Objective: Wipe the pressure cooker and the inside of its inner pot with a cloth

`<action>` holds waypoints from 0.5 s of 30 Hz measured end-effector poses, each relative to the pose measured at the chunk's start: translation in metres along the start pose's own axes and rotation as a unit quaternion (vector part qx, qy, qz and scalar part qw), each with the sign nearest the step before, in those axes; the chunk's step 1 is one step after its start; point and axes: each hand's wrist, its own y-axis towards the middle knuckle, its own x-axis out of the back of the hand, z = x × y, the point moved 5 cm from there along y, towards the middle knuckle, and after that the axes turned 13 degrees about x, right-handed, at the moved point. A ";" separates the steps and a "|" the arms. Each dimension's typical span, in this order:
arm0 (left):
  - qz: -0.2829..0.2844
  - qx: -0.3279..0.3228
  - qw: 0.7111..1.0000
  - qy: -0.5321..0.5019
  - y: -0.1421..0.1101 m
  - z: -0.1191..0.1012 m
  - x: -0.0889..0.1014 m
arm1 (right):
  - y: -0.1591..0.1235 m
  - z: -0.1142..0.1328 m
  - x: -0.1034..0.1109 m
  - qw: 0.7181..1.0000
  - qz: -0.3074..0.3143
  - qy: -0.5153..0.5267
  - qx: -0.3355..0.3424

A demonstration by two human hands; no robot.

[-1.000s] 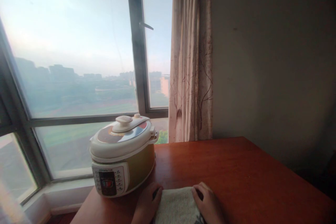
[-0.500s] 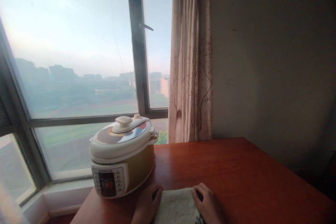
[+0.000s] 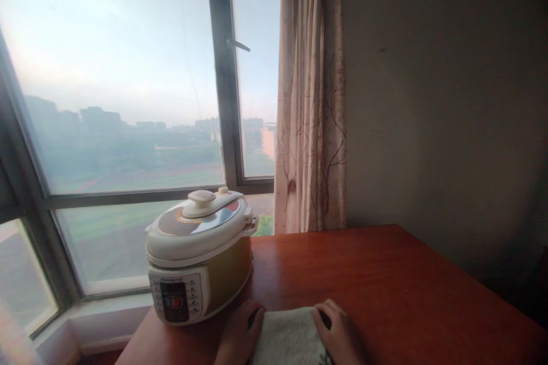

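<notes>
A folded pale towel lies on the reddish wooden table at the bottom edge of the view. My left hand rests against the towel's left side with fingers curled onto its far corner. My right hand sits on the right side, fingers bent over the other far corner. Both hands pinch the cloth. An electric pressure cooker, yellow-green with a cream lid and a front button panel, stands just beyond my left hand.
A large window fills the left and back, with a patterned curtain hanging at its right. A plain wall runs along the table's right side. The cooker stands near the table's left edge.
</notes>
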 end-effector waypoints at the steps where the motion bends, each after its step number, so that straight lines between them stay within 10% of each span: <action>1: 0.001 -0.001 1.000 -0.002 0.000 0.000 0.000 | 0.000 0.000 0.000 1.000 0.000 0.000 0.000; 15: -0.002 -0.008 1.000 -0.008 0.000 0.000 0.000 | 0.000 0.000 0.000 1.000 0.022 -0.001 -0.007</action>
